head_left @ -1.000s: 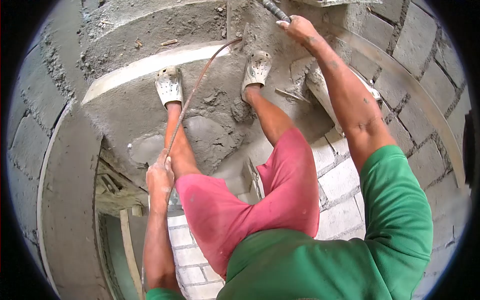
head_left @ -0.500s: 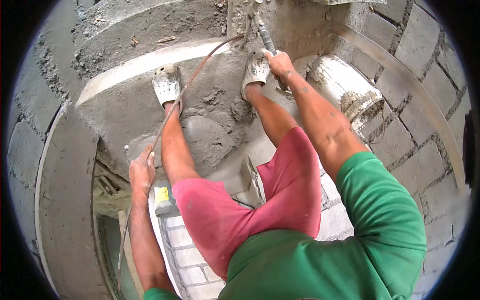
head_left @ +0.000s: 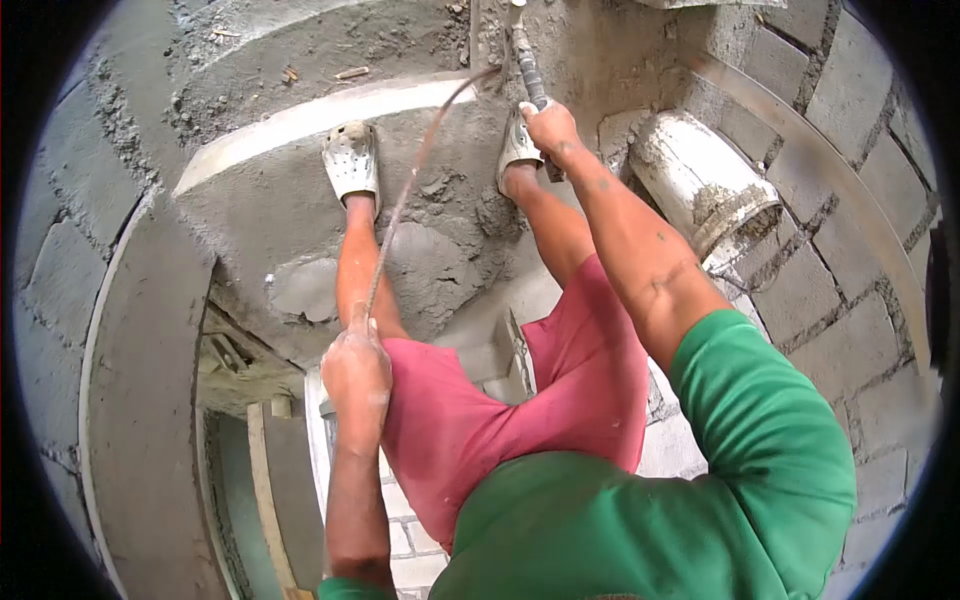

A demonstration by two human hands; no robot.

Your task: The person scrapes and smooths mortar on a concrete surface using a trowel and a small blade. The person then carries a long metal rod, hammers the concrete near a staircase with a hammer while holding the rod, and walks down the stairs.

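Rod point(head_left: 408, 185) closed in my left fingers point(head_left: 363, 328), curving forward and right to ledge point(head_left: 300, 128) end. Right fingers point(head_left: 536, 113) wrapped round tool point(head_left: 528, 66), long axis pointing forward. Bucket point(head_left: 683, 160) on side, right of forearm, mouth back-right, rim crusted grey; contents unclear.

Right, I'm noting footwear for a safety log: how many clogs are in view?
2. The left clog is near the curved pale strip; the right clog is partly hidden by the right hand.
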